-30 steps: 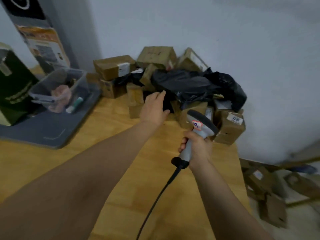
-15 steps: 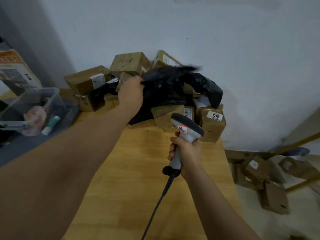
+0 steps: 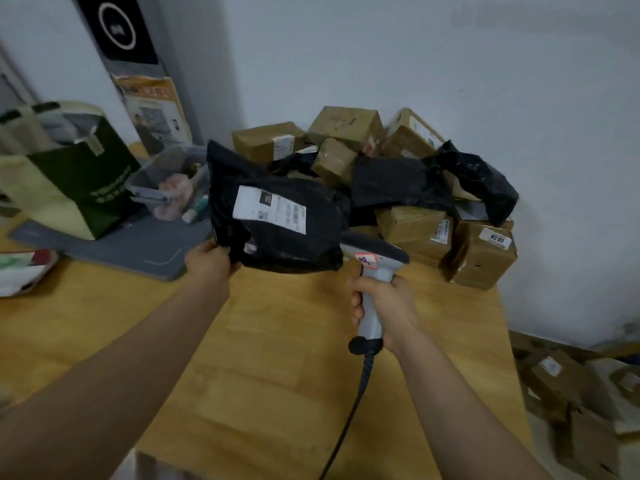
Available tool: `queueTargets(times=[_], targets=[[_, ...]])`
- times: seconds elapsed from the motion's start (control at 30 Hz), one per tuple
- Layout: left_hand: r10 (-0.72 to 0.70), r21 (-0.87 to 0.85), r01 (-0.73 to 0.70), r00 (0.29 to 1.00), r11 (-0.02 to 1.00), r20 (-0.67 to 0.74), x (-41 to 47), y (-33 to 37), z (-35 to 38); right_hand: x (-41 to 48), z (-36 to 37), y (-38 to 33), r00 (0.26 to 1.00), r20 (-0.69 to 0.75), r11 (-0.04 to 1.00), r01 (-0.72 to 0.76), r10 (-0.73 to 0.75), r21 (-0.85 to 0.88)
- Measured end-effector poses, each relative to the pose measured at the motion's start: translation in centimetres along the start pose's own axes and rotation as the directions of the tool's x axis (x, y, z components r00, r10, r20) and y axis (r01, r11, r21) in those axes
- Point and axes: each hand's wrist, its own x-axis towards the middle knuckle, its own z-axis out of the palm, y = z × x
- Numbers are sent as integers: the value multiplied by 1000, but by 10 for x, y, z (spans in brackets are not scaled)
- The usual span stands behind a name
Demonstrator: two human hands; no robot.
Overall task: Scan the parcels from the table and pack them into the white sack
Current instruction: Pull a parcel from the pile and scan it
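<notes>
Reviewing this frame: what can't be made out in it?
Label on the held parcel: head view, print blurred and too small to read.
Scanner: its window faces away from the camera, its front behind the parcel.
Left hand: fingers partly hidden behind the parcel's corner.
White sack: not recognisable anywhere in view.
Floor boxes: blurred, cut by the right edge.

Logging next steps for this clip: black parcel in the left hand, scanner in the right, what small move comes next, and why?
Probably aim the scanner at the white label. The left hand holds the black parcel label-side toward the camera, while the right hand grips the scanner, its head at the parcel's lower right edge, off the label.
</notes>
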Motion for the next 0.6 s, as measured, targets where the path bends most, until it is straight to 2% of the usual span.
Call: queueTargets(times=[0.1,0.17,0.23,0.27,0.3,0.37,0.4,0.47,0.53,0.6], targets=[[-175,205,186,982,961,-73,-2,-43,-55,-9,18,15,997,57,992,-48,55,-120],[-163,427,205,977,880,-135,-2,-69,-83,-14,27,24,993,74,979,-79,94,-189],[45,673,46,992,738,-118,-5,-86,-103,-17,35,32,988,73,959,-113,136,-258],[174,745,-87,984,661,-39,-8,-92,-109,-19,38,36,985,68,948,-129,155,-291],[282,782,-241,955,575,87,-10,-98,-113,-21,40,39,983,62,935,-144,173,-325],[325,777,-516,850,360,413,-15,-111,-112,-24,43,45,978,46,908,-169,202,-384],[271,753,-603,796,264,542,-17,-119,-109,-26,44,47,976,35,895,-182,215,-406],[105,713,-696,717,81,689,-16,-132,-102,-28,43,49,972,16,877,-203,233,-435],[-81,675,-736,676,-42,732,-14,-140,-95,-31,41,50,970,-2,863,-217,243,-455],[-222,653,-753,652,-79,725,-14,-146,-89,-31,38,48,969,-16,841,-223,247,-494]])
